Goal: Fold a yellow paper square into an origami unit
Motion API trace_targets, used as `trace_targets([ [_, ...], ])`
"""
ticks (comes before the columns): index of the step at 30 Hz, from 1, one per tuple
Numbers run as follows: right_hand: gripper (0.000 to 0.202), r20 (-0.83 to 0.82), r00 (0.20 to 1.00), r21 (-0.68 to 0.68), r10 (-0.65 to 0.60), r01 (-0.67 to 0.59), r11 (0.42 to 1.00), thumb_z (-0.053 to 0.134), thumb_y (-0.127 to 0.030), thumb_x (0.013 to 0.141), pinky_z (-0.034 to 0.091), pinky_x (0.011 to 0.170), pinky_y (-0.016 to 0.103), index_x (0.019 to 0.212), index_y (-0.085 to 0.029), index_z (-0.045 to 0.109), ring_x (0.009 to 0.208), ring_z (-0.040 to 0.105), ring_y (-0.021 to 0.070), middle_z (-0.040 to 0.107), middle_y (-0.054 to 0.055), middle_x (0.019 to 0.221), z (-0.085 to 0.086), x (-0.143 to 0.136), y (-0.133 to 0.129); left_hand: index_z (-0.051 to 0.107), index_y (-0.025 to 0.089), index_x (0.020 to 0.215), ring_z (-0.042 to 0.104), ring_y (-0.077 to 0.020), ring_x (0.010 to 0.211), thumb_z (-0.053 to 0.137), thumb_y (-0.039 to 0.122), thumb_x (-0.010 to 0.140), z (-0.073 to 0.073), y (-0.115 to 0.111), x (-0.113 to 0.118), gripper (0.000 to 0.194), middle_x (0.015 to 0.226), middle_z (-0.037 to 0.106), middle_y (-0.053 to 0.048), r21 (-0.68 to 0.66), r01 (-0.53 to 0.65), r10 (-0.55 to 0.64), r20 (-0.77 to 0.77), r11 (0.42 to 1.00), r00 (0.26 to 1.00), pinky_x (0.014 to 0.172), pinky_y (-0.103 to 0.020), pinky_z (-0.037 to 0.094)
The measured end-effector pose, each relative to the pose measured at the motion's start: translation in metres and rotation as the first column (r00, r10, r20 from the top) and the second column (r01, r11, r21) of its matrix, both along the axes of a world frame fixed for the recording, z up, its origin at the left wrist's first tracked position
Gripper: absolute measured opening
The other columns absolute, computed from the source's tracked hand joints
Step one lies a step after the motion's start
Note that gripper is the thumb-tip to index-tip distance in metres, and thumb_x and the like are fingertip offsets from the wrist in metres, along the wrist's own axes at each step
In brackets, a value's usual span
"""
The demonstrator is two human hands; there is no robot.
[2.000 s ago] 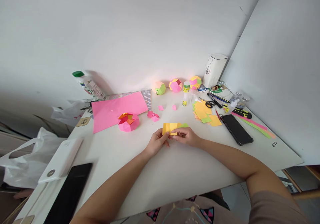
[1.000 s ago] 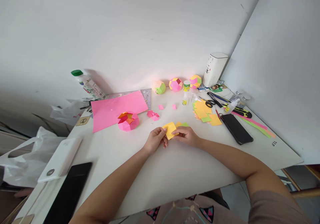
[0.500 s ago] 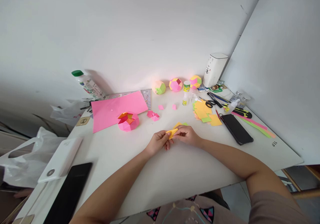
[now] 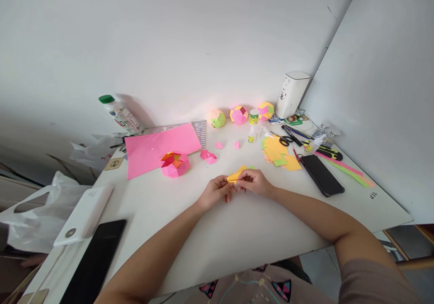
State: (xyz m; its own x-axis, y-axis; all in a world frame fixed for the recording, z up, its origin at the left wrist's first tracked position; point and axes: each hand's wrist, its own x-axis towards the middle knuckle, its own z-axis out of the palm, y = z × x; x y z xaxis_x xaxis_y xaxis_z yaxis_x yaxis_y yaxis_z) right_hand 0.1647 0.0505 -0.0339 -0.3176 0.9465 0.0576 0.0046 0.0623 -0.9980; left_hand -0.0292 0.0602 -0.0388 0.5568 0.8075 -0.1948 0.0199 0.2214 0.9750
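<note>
Between my two hands is a small yellow paper piece (image 4: pixel 232 178), its folded edge facing me. My left hand (image 4: pixel 217 191) pinches it at the left end, and my right hand (image 4: pixel 254 181) grips its right side with thumb and fingertips. Part of the piece is hidden by my fingers. Just behind my right hand lie yellow and green paper pieces (image 4: pixel 250 168), partly covered. To the left sits a pink faceted paper ball (image 4: pixel 175 168), open at the top with orange inside. Several small pink folded pieces (image 4: pixel 208 156) lie beside it.
A pink sheet (image 4: pixel 145 157) covers a cutting mat at the left. Three finished-looking paper balls (image 4: pixel 239 115) line the wall, near a glue bottle (image 4: pixel 251 138). Scissors (image 4: pixel 285 140), yellow squares (image 4: pixel 271 154) and a black phone (image 4: pixel 322 176) lie at the right.
The yellow paper piece has turned flatter between my hands, showing a lengthwise fold. My right fingers have shifted slightly along it; both hands stay in about the same place.
</note>
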Motion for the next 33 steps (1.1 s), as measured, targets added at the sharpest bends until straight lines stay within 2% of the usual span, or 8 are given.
trace_targets([
  [6, 0.02, 0.017, 1.0, 0.021, -0.014, 0.013, 1.0, 0.07, -0.033, 0.075, 0.051, 0.05, 0.026, 0.071, -0.016, 0.06, 0.052, 0.059, 0.0114, 0.063, -0.001, 0.061, -0.0054, -0.0005, -0.0002, 0.057, 0.014, 0.093, 0.058, -0.0095, 0.048, 0.067, 0.047, 0.078, 0.0025, -0.0014, 0.0015, 0.038, 0.08, 0.069, -0.005, -0.007, -0.005, 0.005, 0.005, 1.0, 1.0, 0.043, -0.023, 0.045],
  [13, 0.021, -0.05, 0.998, -0.013, 0.041, -0.042, 0.999, 0.072, -0.031, 0.074, 0.053, 0.055, 0.028, 0.081, -0.017, 0.058, 0.055, 0.061, 0.0113, 0.067, 0.0, 0.066, -0.0038, 0.0009, 0.0006, 0.055, 0.014, 0.084, 0.056, -0.0087, 0.044, 0.068, 0.05, 0.075, 0.0021, -0.0011, 0.0029, 0.039, 0.074, 0.069, -0.004, -0.005, -0.039, 0.039, 0.014, 0.999, 0.999, 0.041, -0.022, 0.044],
  [21, 0.023, -0.077, 0.997, -0.038, -0.032, 0.03, 0.999, 0.073, -0.032, 0.072, 0.053, 0.051, 0.027, 0.07, -0.017, 0.056, 0.051, 0.06, 0.0112, 0.064, -0.002, 0.059, -0.0012, -0.0009, 0.0012, 0.057, 0.014, 0.091, 0.057, -0.0096, 0.047, 0.069, 0.048, 0.075, 0.0033, -0.002, 0.0013, 0.039, 0.077, 0.068, -0.004, -0.002, -0.044, 0.044, 0.02, 0.999, 0.999, 0.041, -0.023, 0.044],
  [33, 0.024, -0.039, 0.998, -0.019, -0.056, 0.056, 0.998, 0.072, -0.034, 0.073, 0.052, 0.05, 0.026, 0.07, -0.017, 0.056, 0.051, 0.061, 0.0118, 0.065, -0.002, 0.058, -0.0091, -0.0009, 0.001, 0.058, 0.013, 0.09, 0.059, -0.01, 0.047, 0.068, 0.049, 0.075, 0.0027, -0.0022, 0.0041, 0.04, 0.081, 0.07, -0.007, -0.005, -0.037, 0.037, -0.05, 0.999, 0.998, 0.042, -0.022, 0.043],
])
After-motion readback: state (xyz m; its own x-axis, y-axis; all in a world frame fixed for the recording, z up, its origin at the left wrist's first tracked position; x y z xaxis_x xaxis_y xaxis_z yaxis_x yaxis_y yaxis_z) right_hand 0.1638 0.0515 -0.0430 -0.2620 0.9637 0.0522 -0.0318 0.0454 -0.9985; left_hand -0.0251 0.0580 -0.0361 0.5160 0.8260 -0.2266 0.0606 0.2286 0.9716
